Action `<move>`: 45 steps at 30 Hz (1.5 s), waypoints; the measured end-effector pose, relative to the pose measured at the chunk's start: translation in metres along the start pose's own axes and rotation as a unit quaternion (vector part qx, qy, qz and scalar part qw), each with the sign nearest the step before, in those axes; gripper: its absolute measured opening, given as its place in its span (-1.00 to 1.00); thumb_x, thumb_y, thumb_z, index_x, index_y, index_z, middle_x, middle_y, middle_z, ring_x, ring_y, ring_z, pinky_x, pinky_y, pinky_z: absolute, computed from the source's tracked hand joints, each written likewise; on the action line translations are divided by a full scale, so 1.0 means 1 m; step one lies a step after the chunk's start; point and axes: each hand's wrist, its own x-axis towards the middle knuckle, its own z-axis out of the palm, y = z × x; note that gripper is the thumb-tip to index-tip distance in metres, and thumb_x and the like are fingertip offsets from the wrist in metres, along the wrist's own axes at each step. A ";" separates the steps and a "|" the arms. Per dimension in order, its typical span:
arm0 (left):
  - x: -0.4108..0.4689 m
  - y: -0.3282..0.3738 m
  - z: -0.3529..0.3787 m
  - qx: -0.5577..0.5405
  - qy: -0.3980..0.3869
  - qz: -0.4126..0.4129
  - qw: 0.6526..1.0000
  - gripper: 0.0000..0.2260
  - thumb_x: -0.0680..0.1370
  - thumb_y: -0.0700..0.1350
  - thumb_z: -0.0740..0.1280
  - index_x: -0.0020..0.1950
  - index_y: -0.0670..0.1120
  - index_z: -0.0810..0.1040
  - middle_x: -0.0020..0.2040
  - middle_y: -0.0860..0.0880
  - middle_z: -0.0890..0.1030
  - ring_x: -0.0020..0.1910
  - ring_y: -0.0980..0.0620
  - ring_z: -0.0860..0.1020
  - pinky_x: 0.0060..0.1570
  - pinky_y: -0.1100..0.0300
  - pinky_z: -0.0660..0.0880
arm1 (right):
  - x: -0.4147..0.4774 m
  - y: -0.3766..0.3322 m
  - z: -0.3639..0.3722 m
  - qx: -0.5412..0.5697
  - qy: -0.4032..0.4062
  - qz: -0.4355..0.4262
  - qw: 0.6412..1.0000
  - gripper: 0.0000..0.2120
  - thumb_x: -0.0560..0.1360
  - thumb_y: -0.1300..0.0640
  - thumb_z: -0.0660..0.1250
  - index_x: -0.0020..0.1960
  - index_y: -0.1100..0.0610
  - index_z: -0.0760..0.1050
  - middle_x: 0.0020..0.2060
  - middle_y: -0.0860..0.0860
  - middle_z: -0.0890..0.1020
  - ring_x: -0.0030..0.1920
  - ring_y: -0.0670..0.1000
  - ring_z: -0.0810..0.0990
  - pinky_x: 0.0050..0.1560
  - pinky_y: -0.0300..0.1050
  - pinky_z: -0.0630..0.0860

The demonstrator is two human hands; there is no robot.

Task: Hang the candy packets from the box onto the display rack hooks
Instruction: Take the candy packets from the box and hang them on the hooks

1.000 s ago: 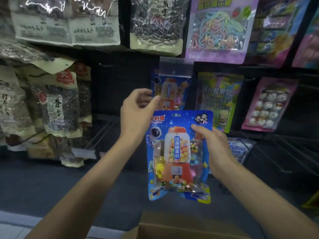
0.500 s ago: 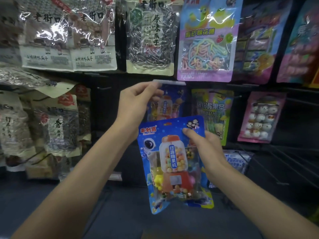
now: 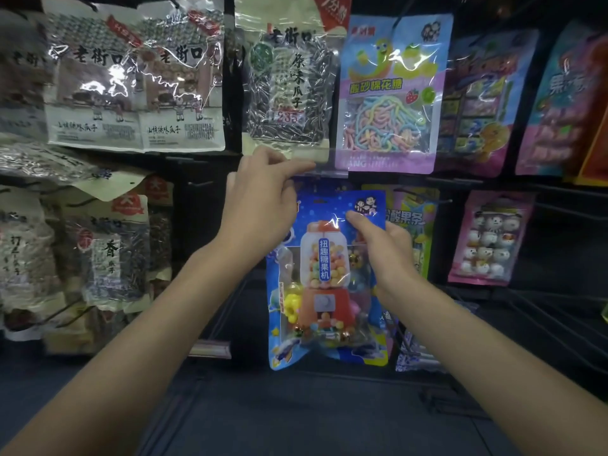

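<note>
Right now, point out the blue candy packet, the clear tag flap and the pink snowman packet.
blue candy packet (image 3: 324,268): head view, on the printed gumball globe.
clear tag flap (image 3: 332,166): head view, middle of the plastic strip.
pink snowman packet (image 3: 490,238): head view, on the window of snowmen.

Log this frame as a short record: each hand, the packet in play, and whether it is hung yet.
item: blue plastic candy packet printed with a gumball machine
right hand: grips the packet's right edge, thumb on front
left hand: pinches the clear plastic tag flap above the packet
hang state: no hook through its top hole yet
neighbours: purple packet of rainbow candy strings above; pink packet of white round sweets right
</note>
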 end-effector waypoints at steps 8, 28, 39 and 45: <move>-0.013 -0.009 0.002 0.138 0.021 0.073 0.988 -0.49 0.60 -0.21 0.32 0.52 0.15 0.50 0.29 -0.06 0.47 0.28 -0.12 0.42 0.19 -0.07 0.30 | 0.004 -0.008 0.013 -0.007 -0.006 -0.014 1.000 -0.59 0.52 -0.03 0.54 0.06 0.33 0.63 -0.08 0.17 0.77 0.02 0.28 0.74 0.15 0.34 0.64; -0.026 -0.022 0.013 0.105 0.009 0.058 0.993 -0.37 0.63 -0.16 0.34 0.65 0.20 0.25 0.38 -0.03 0.39 0.34 -0.01 0.35 0.34 0.00 0.23 | 0.014 0.001 0.021 -0.020 0.048 0.012 0.999 -0.55 0.51 -0.10 0.53 0.02 0.33 0.61 -0.02 0.23 0.74 0.03 0.28 0.73 0.14 0.29 0.66; -0.080 -0.044 0.056 -0.260 0.098 -0.157 0.948 -0.32 0.66 -0.06 0.38 0.68 0.20 0.09 0.47 0.09 0.35 0.36 0.27 0.46 0.16 0.42 0.46 | 0.018 0.014 0.016 -0.004 0.024 0.044 0.999 -0.51 0.49 -0.17 0.55 0.04 0.27 0.63 0.00 0.23 0.75 0.05 0.26 0.74 0.23 0.26 0.63; -0.112 -0.072 0.075 -0.273 0.010 -0.219 0.937 -0.26 0.58 0.20 0.43 0.63 0.38 0.08 0.48 0.13 0.38 0.39 0.10 0.52 0.30 -0.09 0.57 | 0.022 0.016 0.015 -0.014 0.020 0.040 0.999 -0.49 0.49 -0.20 0.55 0.10 0.25 0.66 0.04 0.18 0.75 0.06 0.14 0.73 0.23 0.13 0.60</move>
